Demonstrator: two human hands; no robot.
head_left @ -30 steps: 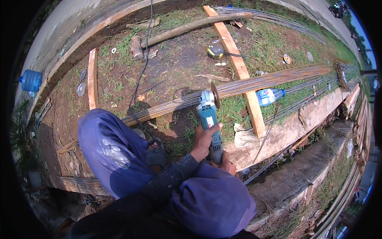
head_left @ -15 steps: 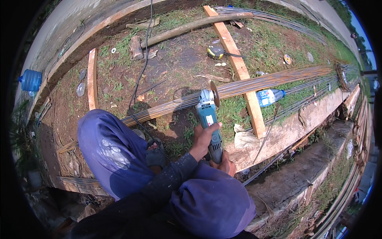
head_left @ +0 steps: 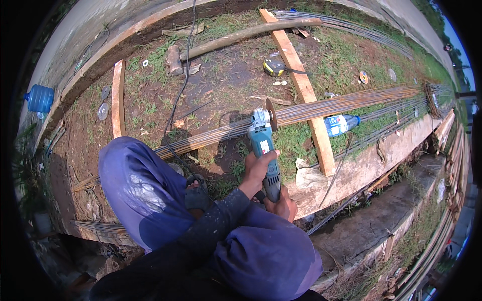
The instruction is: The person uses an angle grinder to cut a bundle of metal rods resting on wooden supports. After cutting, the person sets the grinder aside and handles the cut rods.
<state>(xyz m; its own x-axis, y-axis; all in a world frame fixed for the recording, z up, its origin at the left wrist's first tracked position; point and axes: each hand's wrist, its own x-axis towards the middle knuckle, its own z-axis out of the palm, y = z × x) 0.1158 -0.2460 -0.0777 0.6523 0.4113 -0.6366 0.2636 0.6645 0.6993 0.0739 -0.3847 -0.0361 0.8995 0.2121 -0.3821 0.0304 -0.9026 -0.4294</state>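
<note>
Left hand point(head_left: 258, 169): wrapped round mid-body of angle grinder point(head_left: 261, 143), center of frame
Right hand point(head_left: 282, 205): grasping grinder's rear end, just below center; fingers partly hidden
Disc point(head_left: 271, 115): upright on grinder head, at the rod bundle point(head_left: 351, 102); can't tell if touching
Rod bundle: runs from left of frame to upper right, across wooden beam point(head_left: 317, 135)
Bottle point(head_left: 341, 125): blue, lying right of beam
Tape measure point(head_left: 273, 67): yellow-black, upper center, beside beam
Jug point(head_left: 40, 98): blue, left edge
</note>
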